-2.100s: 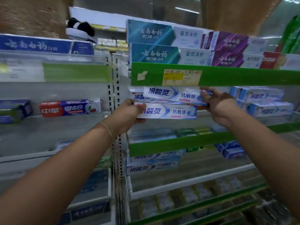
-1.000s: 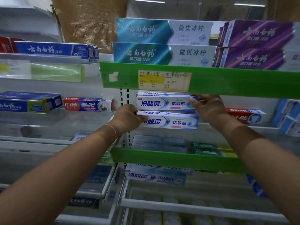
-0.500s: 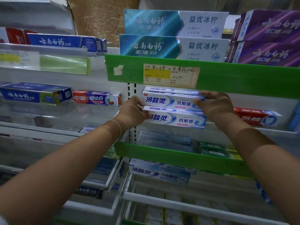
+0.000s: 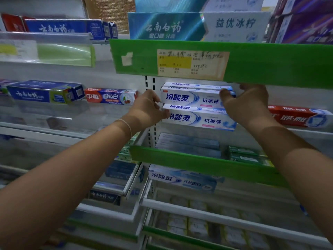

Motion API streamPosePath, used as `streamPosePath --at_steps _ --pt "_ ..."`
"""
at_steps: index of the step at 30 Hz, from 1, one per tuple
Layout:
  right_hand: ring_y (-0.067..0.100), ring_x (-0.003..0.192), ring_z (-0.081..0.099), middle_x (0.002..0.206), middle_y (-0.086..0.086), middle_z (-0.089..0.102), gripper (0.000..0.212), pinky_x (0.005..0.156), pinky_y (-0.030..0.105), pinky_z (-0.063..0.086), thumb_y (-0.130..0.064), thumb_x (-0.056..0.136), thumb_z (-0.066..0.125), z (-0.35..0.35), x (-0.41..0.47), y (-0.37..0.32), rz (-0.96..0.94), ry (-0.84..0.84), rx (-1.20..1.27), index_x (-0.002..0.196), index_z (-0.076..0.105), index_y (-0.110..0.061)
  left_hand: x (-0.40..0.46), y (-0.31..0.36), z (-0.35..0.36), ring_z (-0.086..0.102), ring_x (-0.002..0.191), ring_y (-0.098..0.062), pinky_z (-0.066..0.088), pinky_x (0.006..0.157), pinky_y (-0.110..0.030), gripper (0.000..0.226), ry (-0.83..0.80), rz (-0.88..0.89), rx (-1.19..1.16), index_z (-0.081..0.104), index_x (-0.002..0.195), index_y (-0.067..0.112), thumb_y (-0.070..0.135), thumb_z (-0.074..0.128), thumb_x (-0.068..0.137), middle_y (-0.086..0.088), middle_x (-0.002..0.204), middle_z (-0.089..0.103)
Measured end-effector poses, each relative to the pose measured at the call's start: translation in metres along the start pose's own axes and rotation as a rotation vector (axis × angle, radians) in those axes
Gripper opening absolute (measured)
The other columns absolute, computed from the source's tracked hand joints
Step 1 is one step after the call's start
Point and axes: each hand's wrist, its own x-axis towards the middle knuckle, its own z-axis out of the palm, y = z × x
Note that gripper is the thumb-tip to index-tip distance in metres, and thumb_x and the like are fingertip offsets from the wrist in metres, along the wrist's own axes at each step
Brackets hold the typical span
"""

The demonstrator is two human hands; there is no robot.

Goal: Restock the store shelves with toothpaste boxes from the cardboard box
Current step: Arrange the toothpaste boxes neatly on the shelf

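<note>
Two white-and-blue cardboard toothpaste boxes sit stacked just under the green plastic shelf strip with the yellow price label: upper white-and-blue box, lower white-and-blue box. More of the same boxes seem to lie behind the upper one. Left hand has its fingers curled against the left ends of the stack, thumb on the lower box. Right hand has its fingers wrapped round the right end of the upper box, thumb on its front face.

Risks, as a guess: the lower box juts forward of the upper, so letting go unevenly could tip the stack off the shelf lip. Pushing too hard could knock over the boxes behind. The red cardboard toothpaste box, right of the stack below the strip, is near the right wrist and could get nudged. Cardboard supply box is not in view.
</note>
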Motion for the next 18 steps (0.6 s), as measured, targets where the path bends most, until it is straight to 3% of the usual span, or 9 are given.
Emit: streamPosePath --at_steps 2,3,5,7,10,12,14,18 --pt "0.026 0.112 0.061 0.122 0.017 0.063 0.066 0.104 0.035 0.048 -0.058 0.076 0.061 0.006 -0.007 -0.010 -0.039 -0.040 -0.029 0.124 0.065 -0.012 -0.001 -0.001 -0.006 0.058 0.080 -0.010 0.047 0.071 -0.021 0.038 0.029 0.009 0.027 0.050 0.105 0.018 0.027 0.078 0.081 -0.002 0.095 0.063" --pt "0.025 0.110 0.063 0.113 0.016 0.067 0.062 0.101 0.036 0.051 -0.059 0.072 0.057 0.009 -0.010 -0.015 -0.069 -0.050 -0.044 0.121 0.068 -0.022 -0.002 -0.001 -0.010 0.059 0.081 -0.013 0.048 0.070 -0.022 0.038 0.041 0.005 0.029 0.050 0.106 0.017 0.027 0.077 0.082 -0.002 0.095 0.062" --pt "0.028 0.112 0.062 0.088 0.013 0.072 0.038 0.097 0.038 0.052 -0.049 0.078 0.058 0.018 -0.015 -0.023 -0.149 -0.075 -0.068 0.111 0.070 -0.032 -0.005 -0.004 -0.019 0.062 0.083 -0.018 0.052 0.073 -0.027 0.035 0.056 0.002 -0.013 0.051 0.110 0.014 0.025 0.074 0.086 -0.004 0.095 0.064" --pt "0.032 0.110 0.061 0.080 0.006 0.071 0.025 0.099 0.036 0.049 -0.039 0.087 0.059 0.028 -0.022 -0.035 -0.221 -0.094 -0.103 0.110 0.069 -0.034 -0.010 -0.009 -0.032 0.061 0.080 -0.021 0.052 0.070 -0.028 0.030 0.071 0.033 -0.050 0.052 0.112 0.012 0.022 0.069 0.090 -0.008 0.094 0.064" --pt "0.032 0.109 0.061 0.087 0.005 0.070 0.023 0.098 0.027 0.044 -0.033 0.091 0.060 0.045 -0.038 -0.055 -0.290 -0.080 -0.109 0.112 0.069 -0.032 -0.017 -0.018 -0.059 0.063 0.087 -0.025 0.051 0.076 -0.030 0.024 0.098 0.046 0.002 0.054 0.110 0.017 0.029 0.064 0.092 -0.002 0.091 0.063" --pt "0.028 0.097 0.064 0.097 0.006 0.072 0.023 0.088 0.021 0.044 -0.030 0.091 0.061 0.058 -0.050 -0.071 -0.340 -0.079 -0.077 0.113 0.070 -0.028 -0.024 -0.024 -0.078 0.065 0.094 -0.027 0.055 0.086 -0.039 0.020 0.091 0.033 -0.007 0.054 0.109 0.020 0.032 0.060 0.094 -0.001 0.093 0.063" --pt "0.018 0.083 0.061 0.101 0.001 0.069 0.024 0.078 0.013 0.038 -0.029 0.092 0.061 0.071 -0.063 -0.090 -0.352 -0.130 -0.021 0.115 0.069 -0.027 -0.035 -0.031 -0.099 0.065 0.095 -0.030 0.056 0.085 -0.045 0.020 0.095 0.044 -0.020 0.055 0.111 0.018 0.031 0.057 0.096 -0.008 0.099 0.066" --pt "0.020 0.110 0.058 0.126 0.001 0.062 0.025 0.092 0.022 0.039 -0.032 0.095 0.058 0.106 -0.089 -0.131 -0.419 -0.190 -0.031 0.117 0.067 -0.025 -0.058 -0.056 -0.146 0.065 0.094 -0.041 0.055 0.075 -0.054 0.010 0.113 0.058 -0.052 0.056 0.104 0.015 0.022 0.051 0.099 -0.027 0.103 0.065"
